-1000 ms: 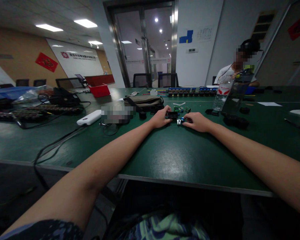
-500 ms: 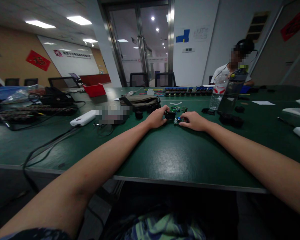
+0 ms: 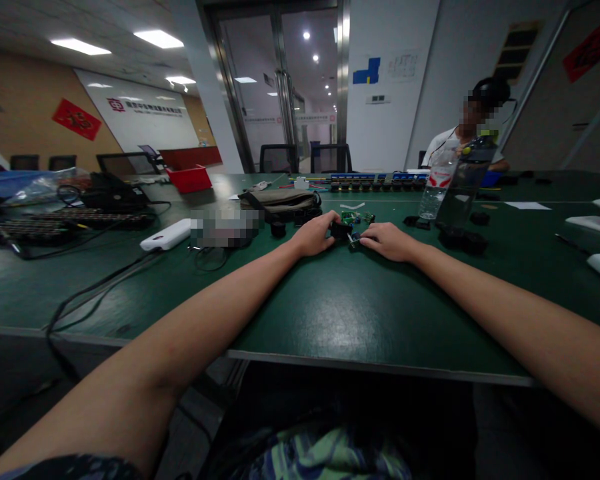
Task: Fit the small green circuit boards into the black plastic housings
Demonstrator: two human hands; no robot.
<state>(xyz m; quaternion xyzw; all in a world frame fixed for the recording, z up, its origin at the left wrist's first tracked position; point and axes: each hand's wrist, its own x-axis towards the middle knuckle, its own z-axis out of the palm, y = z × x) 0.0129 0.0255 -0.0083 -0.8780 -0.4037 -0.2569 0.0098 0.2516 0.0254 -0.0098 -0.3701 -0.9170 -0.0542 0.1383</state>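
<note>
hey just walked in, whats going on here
A person is working with both hands at a green table. The left hand holds a small black part, and the right hand holds a small component close beside it; whether the two pieces touch is too small to tell. Green circuit boards lie just beyond the hands. Another person sits across the table, to the right.

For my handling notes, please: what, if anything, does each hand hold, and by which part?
The left hand holds a small, black, blocky piece by its left side; the right hand pinches a thin, pale, board-like piece by its right end.
</note>
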